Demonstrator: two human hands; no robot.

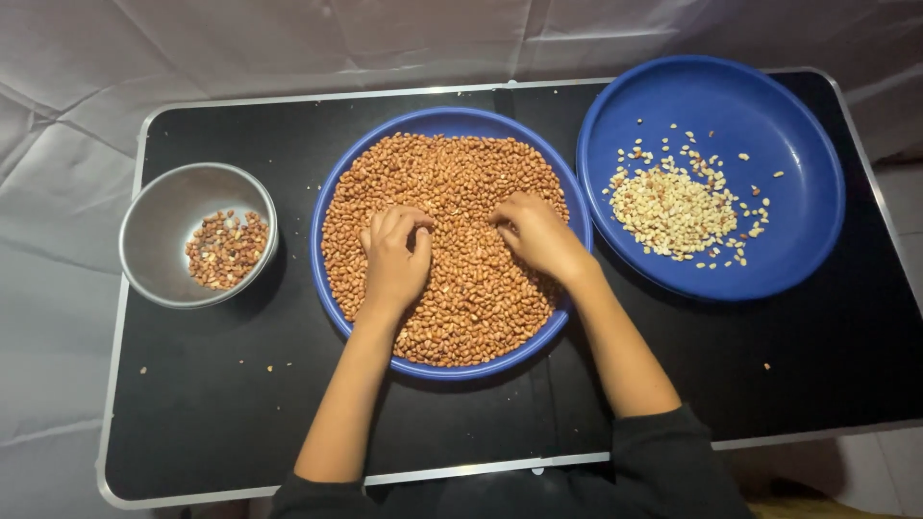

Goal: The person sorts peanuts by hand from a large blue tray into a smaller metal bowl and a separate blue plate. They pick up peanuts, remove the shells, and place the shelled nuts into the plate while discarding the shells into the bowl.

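A blue plate (pixel 452 120) in the middle of the black table holds a heap of brown-skinned peanuts (pixel 452 178). My left hand (pixel 394 255) rests on the peanuts left of centre, fingers curled down into them. My right hand (pixel 538 235) lies on the peanuts right of centre, fingers bent and pinching among them. Whether either hand grips a peanut is hidden by the fingers. To the right, a second blue plate (pixel 798 221) carries a pile of pale skinned peanuts (pixel 673 211). At the left, a steel bowl (pixel 159 207) contains a few brownish peanuts and skins (pixel 226 250).
The black table (pixel 731 384) has a metal rim and is surrounded by white cloth (pixel 58 144). A few loose crumbs lie on the table near the front left and front right. My dark sleeves sit at the near edge.
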